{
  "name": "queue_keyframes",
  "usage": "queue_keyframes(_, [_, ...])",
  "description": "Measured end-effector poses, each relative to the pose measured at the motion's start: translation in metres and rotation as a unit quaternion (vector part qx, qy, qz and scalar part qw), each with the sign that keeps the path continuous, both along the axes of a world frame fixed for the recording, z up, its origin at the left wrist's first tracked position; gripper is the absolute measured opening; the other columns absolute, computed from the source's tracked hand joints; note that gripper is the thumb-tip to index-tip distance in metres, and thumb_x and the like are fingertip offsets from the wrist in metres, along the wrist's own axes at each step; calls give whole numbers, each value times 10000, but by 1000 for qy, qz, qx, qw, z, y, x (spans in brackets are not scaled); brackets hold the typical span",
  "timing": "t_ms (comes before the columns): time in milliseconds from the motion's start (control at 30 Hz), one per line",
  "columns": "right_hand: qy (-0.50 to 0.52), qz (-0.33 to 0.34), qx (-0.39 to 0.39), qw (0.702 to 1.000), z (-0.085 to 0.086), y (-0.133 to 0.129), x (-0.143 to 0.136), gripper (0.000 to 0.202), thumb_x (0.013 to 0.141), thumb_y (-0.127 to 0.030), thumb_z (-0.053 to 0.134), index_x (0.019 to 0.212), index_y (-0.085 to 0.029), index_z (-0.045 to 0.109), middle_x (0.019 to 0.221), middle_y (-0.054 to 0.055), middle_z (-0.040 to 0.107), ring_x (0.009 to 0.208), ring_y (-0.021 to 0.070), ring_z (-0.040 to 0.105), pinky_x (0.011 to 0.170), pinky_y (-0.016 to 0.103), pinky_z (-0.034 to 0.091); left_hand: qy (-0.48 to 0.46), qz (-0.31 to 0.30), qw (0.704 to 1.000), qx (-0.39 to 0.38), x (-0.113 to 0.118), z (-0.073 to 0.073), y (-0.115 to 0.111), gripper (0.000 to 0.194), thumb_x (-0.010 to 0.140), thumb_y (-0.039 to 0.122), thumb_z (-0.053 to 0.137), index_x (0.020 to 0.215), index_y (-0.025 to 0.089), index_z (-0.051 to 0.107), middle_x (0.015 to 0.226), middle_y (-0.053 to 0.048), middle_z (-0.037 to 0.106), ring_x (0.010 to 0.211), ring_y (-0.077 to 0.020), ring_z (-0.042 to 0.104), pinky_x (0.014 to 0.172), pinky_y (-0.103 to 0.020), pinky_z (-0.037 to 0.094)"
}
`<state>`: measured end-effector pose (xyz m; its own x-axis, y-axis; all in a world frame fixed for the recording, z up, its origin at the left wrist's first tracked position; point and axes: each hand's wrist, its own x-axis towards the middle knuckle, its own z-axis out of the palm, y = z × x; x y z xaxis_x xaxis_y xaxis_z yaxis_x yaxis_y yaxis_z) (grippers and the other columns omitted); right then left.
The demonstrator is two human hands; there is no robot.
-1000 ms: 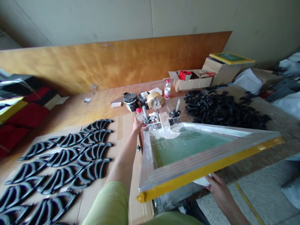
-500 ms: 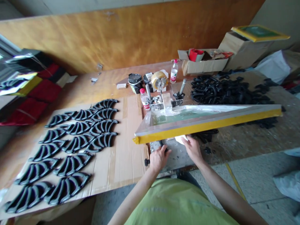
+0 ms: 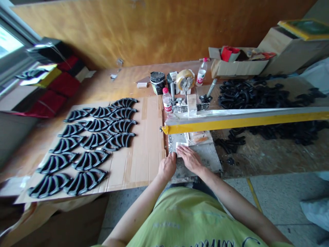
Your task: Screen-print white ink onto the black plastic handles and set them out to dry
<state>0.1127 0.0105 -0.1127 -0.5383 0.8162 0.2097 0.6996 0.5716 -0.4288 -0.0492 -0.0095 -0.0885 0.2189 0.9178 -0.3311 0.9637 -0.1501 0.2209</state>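
Note:
My left hand is closed at the left edge of a grey metal base plate; whatever its fingers grip is mostly hidden. Right beside it, my right hand presses a folded white cloth down toward the plate, fingers stretched over it. A bit of something dark shows between the two hands. Above and beyond them, a screen-printing frame with a yellow-taped edge is held raised by a clamp at the back. An orange-brown strip lies on the plate under the frame.
Rows of black fan-shaped parts lie on the cardboard sheet at left. Black parts are heaped at right. Behind stand plastic bottles, a paint tub, a tape roll and an open carton.
The frame sits higher relative to my hands, baring more of the plate. My right hand has moved left with the white cloth, close against my left hand. The whole view has shifted.

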Motion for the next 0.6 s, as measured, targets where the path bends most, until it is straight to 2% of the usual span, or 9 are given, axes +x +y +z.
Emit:
queue_keyframes(100, [-4,8,-2,1000,-7,-15,12,529,902,-47,361,1395,-185,490,1427,62,499,1365,208,402,1132,438,373,-8,1,1000,2,0,2,-1,283,978,189,246,1090,186,506,975,-79,654,853,-187,663,699,-278,475])
queue_keyframes(200, [8,13,-14,1000,-5,-27,23,555,888,-29,347,1401,-193,482,1417,65,507,1354,204,418,1131,438,380,-8,-7,1000,-6,-2,4,-1,284,972,181,264,1117,173,508,996,-97,654,891,-190,658,732,-274,471])
queue_keyframes(433, [24,10,-60,998,3,-9,11,536,884,-39,351,1371,-182,523,1397,88,526,1331,214,450,1128,453,378,-5,-8,1000,-18,0,7,2,281,970,188,267,1082,164,524,987,-101,659,895,-202,663,743,-288,477])
queue_keyframes(600, [54,30,-99,993,13,-26,33,516,850,-39,379,1304,-166,591,1345,95,578,1299,224,488,1107,439,402,10,2,1000,-18,1,6,0,282,969,190,269,1105,168,516,1010,-105,659,896,-197,664,740,-288,479])
